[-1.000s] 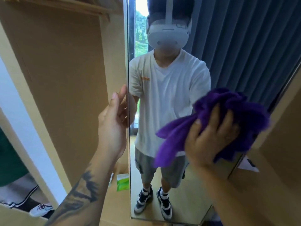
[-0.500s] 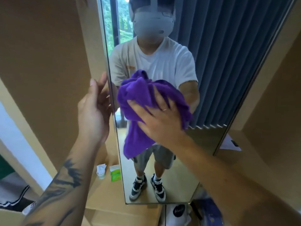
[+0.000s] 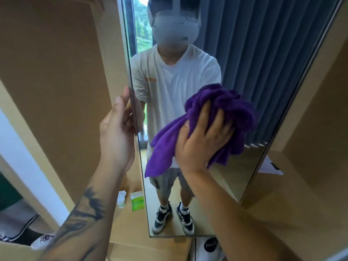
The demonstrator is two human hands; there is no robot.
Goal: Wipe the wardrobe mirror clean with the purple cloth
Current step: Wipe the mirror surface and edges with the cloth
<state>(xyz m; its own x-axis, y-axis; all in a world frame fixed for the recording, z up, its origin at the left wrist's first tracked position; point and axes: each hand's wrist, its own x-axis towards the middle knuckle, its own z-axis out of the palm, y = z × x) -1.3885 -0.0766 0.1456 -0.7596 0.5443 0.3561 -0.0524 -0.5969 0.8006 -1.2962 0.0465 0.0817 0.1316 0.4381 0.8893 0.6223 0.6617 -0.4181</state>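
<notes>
The tall wardrobe mirror [image 3: 254, 72] hangs on an open wooden door and reflects me and a blue-grey curtain. A bunched purple cloth [image 3: 233, 113] lies against the glass at mid height, its loose corner hanging down to the left. My right hand [image 3: 201, 140] presses the cloth flat onto the mirror with fingers spread. My left hand [image 3: 117, 129] holds the mirror's left edge, fingers wrapped around the rim and thumb on the near side. The fingertips behind the edge are hidden.
The open wardrobe's brown interior [image 3: 56, 72] is to the left. On its floor stand a green packet [image 3: 137, 201] and a small white container [image 3: 121, 198]. A white bag with a black logo [image 3: 210, 245] sits below the mirror. White paper [image 3: 269, 166] lies at the right.
My right hand has swept the cloth from the mirror's upper left toward the right and lower. One second ago it was at the right side. My left hand keeps its hold on the edge.
</notes>
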